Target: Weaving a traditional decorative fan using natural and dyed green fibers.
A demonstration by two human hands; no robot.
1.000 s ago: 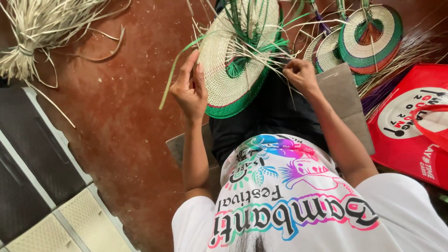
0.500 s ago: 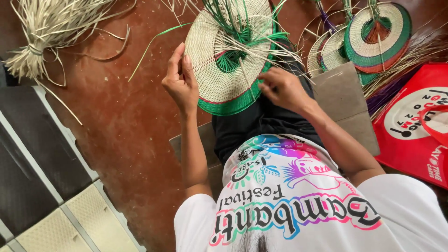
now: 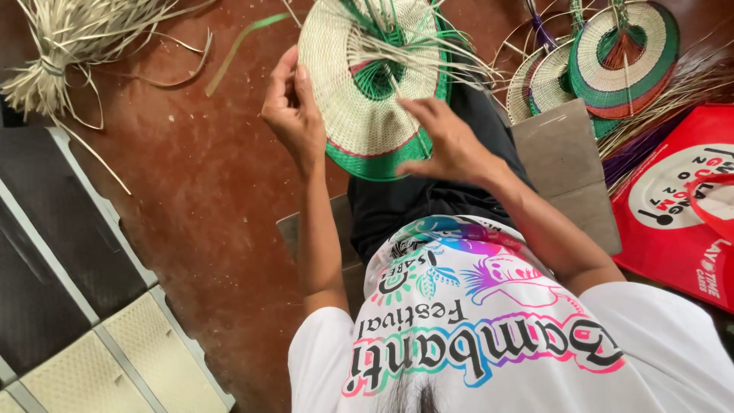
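A round woven fan (image 3: 355, 92) of pale straw with a green rim and a green and red centre lies over my lap. My left hand (image 3: 294, 115) grips its left edge, thumb and fingers closed on the rim. Across the lower right of its face rests my right hand (image 3: 449, 145), fingers spread and flat on the weave. Loose pale and green strands (image 3: 451, 57) stick out from the fan's top. One green strip (image 3: 237, 42) trails over the floor at upper left.
A tied bundle of pale straw (image 3: 69, 38) lies at the top left on the red-brown floor (image 3: 191, 191). Several finished round fans (image 3: 623, 53) lean at the top right beside a red bag (image 3: 677, 199). I sit on a grey board (image 3: 562, 160). Tiles (image 3: 76, 306) run along the lower left.
The fan has turned and shifted left toward my left hand. My right hand left the loose strands and came down flat onto the fan's face. The green strip swung up and left.
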